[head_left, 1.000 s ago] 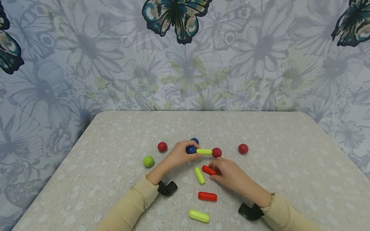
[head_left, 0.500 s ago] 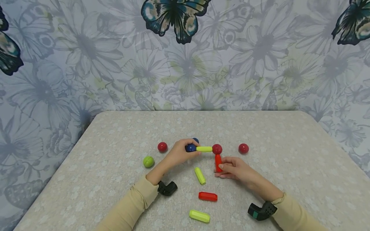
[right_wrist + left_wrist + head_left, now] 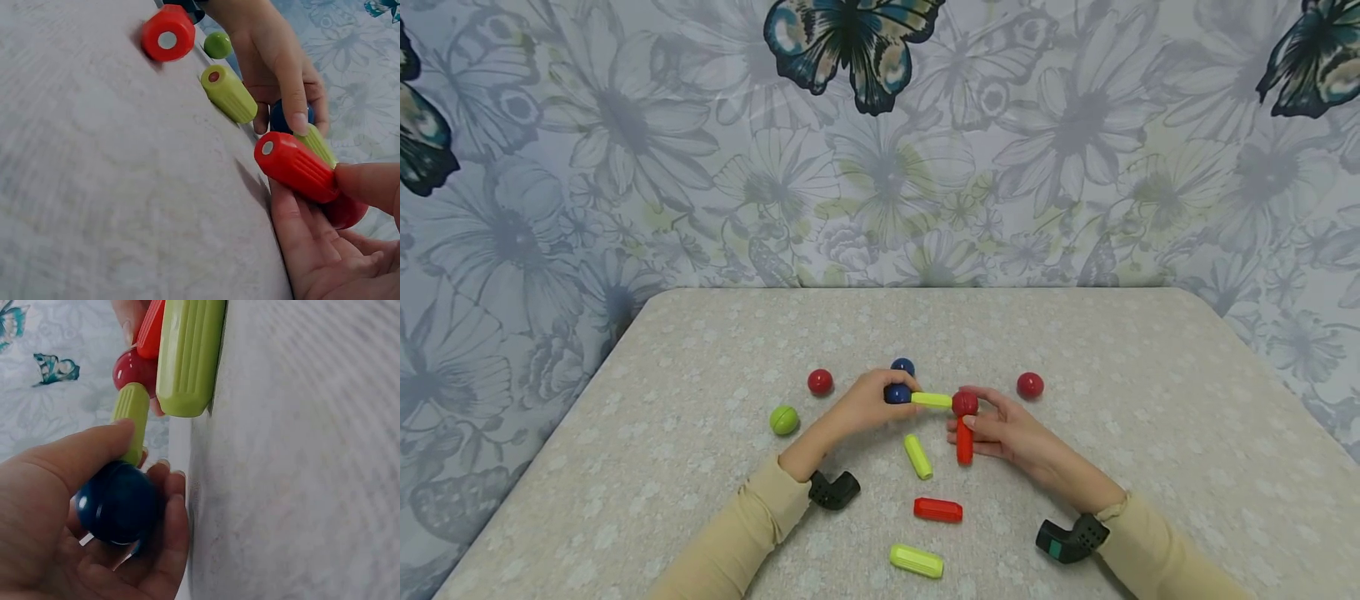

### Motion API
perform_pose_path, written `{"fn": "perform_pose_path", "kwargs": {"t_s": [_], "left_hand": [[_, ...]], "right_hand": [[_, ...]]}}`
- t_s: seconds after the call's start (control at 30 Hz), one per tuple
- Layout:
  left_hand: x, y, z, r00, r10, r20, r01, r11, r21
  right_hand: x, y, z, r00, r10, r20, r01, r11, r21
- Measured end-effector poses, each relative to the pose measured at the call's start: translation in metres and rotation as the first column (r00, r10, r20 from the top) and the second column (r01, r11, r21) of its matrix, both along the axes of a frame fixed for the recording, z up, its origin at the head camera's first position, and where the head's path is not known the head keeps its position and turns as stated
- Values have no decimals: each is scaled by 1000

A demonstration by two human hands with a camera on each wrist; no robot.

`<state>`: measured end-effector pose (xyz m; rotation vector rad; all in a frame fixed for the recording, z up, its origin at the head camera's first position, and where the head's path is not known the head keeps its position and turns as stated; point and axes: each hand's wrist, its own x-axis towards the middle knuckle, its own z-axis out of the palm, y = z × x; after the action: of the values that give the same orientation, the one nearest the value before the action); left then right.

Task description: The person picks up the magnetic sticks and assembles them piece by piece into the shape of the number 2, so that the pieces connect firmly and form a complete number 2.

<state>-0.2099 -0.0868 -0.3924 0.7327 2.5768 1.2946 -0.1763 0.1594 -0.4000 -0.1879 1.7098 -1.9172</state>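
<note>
My left hand (image 3: 865,402) holds a blue ball (image 3: 119,501) with its fingers curled round it, the thumb lying on a yellow-green ribbed rod (image 3: 132,415). That rod runs from the blue ball to a red ball (image 3: 965,403). From the red ball a red rod (image 3: 295,165) points toward the near side. My right hand (image 3: 1018,433) grips at the joint of red ball and red rod, thumb on top and fingers behind and below. A second blue ball (image 3: 903,365) shows just beyond the left hand.
Nearer me lie a yellow-green rod (image 3: 917,456), another red rod (image 3: 937,510) and another yellow-green rod (image 3: 916,561). A red ball (image 3: 821,382) and a green ball (image 3: 784,420) sit at the left, another red ball (image 3: 1031,385) at the right. A patterned cloth (image 3: 737,333) covers the table.
My right hand has turned the red rod end-on to the red ball, where it now joins. The hand has since shifted up the rod to the ball. My left hand has barely moved.
</note>
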Motion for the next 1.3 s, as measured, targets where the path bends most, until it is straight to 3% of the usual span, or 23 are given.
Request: {"fn": "perform_pose_path", "kwargs": {"t_s": [0.13, 0.23, 0.33, 0.4, 0.47, 0.53, 0.63, 0.73, 0.8, 0.9, 1.0, 1.1, 1.23, 1.3], "left_hand": [[2, -1, 2, 999, -26, -43, 24, 998, -66], [7, -2, 9, 992, -45, -122, 32, 994, -108], [14, -3, 20, 974, -88, -211, 52, 984, -173], [19, -4, 26, 956, -156, -250, 102, 971, -215], [24, -7, 30, 941, -211, -266, 144, 957, -252], [27, -12, 31, 934, -230, -273, 166, 957, -239], [26, -27, 30, 942, -153, -300, 98, 977, -190], [18, -46, 30, 944, -28, -328, -25, 988, -155], [13, -60, 33, 939, 50, -341, -119, 976, -184], [9, -77, 36, 942, 130, -310, -222, 933, -283], [7, -89, 36, 959, 161, -234, -242, 894, -376], [4, -94, 31, 969, 171, -179, -232, 883, -408], [3, -92, 29, 961, 196, -194, -258, 888, -380], [5, -89, 32, 962, 196, -189, -248, 915, -317]], "right_hand": [[-1, 0, 1, 1000, -11, 10, 11, 1000, 25], [-1, 0, 1, 1000, -14, 14, 14, 999, 35], [-1, 1, 2, 1000, -14, 20, 13, 999, 32], [-1, 0, 2, 1000, -11, 23, 11, 1000, 30], [-1, 1, 3, 1000, -11, 25, 10, 999, 30], [-1, 1, 3, 1000, -11, 26, 10, 999, 31], [-1, 1, 3, 1000, -9, 29, 8, 999, 31], [-1, 0, 3, 1000, -9, 30, 8, 999, 33], [-1, 0, 3, 1000, -9, 29, 8, 999, 36], [-1, 0, 2, 1000, -9, 28, 8, 999, 38], [-1, 0, 2, 1000, -9, 27, 7, 999, 42], [-1, 1, 2, 1000, -12, 28, 11, 999, 42], [-2, 0, 2, 999, -12, 37, 10, 999, 39], [-2, 0, 2, 999, -8, 42, 6, 999, 35]]}}
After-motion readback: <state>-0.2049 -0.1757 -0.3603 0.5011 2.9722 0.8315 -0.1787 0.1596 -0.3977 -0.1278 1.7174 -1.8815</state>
